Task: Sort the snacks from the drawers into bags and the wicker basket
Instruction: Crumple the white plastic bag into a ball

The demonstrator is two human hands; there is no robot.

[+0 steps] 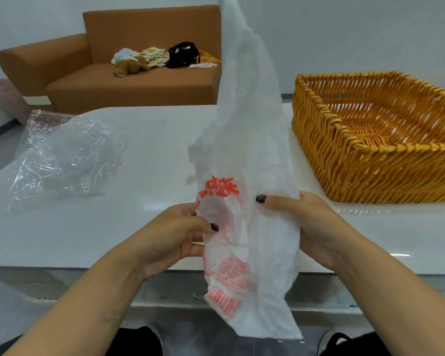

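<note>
**Both hands holding a white bag over the table edge**

Head view: the left hand is pinching the left edge of a thin white plastic carrier bag with red print, thumb on top. The right hand is gripping the bag's right side, thumb pressing the front. The bag is standing tall between them, above the near edge of the glossy white table. A crumpled clear plastic bag is lying on the table to the left. A rectangular orange wicker basket is sitting to the right, apart from the hands.
</note>
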